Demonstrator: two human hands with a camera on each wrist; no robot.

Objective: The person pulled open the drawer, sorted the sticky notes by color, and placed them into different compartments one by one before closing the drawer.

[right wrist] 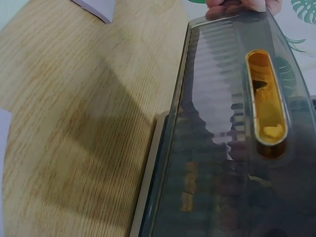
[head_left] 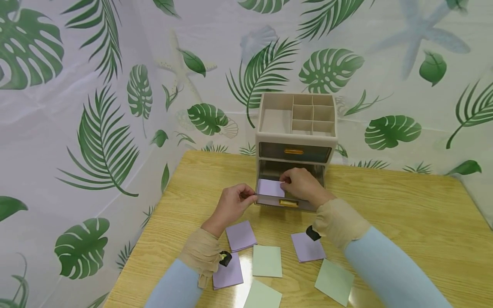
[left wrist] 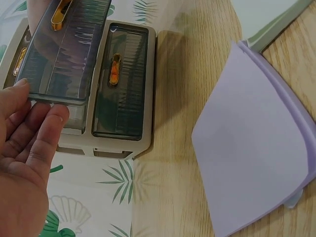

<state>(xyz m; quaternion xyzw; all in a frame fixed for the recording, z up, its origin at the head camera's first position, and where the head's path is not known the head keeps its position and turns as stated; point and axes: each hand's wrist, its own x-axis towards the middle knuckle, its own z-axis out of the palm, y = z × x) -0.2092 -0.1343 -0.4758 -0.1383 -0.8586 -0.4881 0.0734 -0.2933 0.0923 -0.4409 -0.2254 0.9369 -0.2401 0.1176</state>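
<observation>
A small beige desktop organizer (head_left: 296, 139) stands against the wall, its lower tinted drawer (head_left: 269, 200) pulled out. My left hand (head_left: 233, 203) grips the drawer's front left corner; the left wrist view shows the thumb on the front face (left wrist: 64, 64) and fingers beneath the side. Inside the drawer, at its left, lies a purple sticky note pad (head_left: 269, 187). My right hand (head_left: 302, 184) reaches in over the drawer front and pinches the pad's right edge. In the right wrist view the tinted front (right wrist: 212, 123) hides most of that hand.
Loose on the wooden table (head_left: 396, 214) are purple pads (head_left: 241, 235) at left and another (head_left: 308, 247) at right. Several green pads (head_left: 267, 261) lie between and beside them. The organizer's upper drawer (head_left: 275, 150) is closed. A leaf-patterned cloth (head_left: 208, 51) covers the walls.
</observation>
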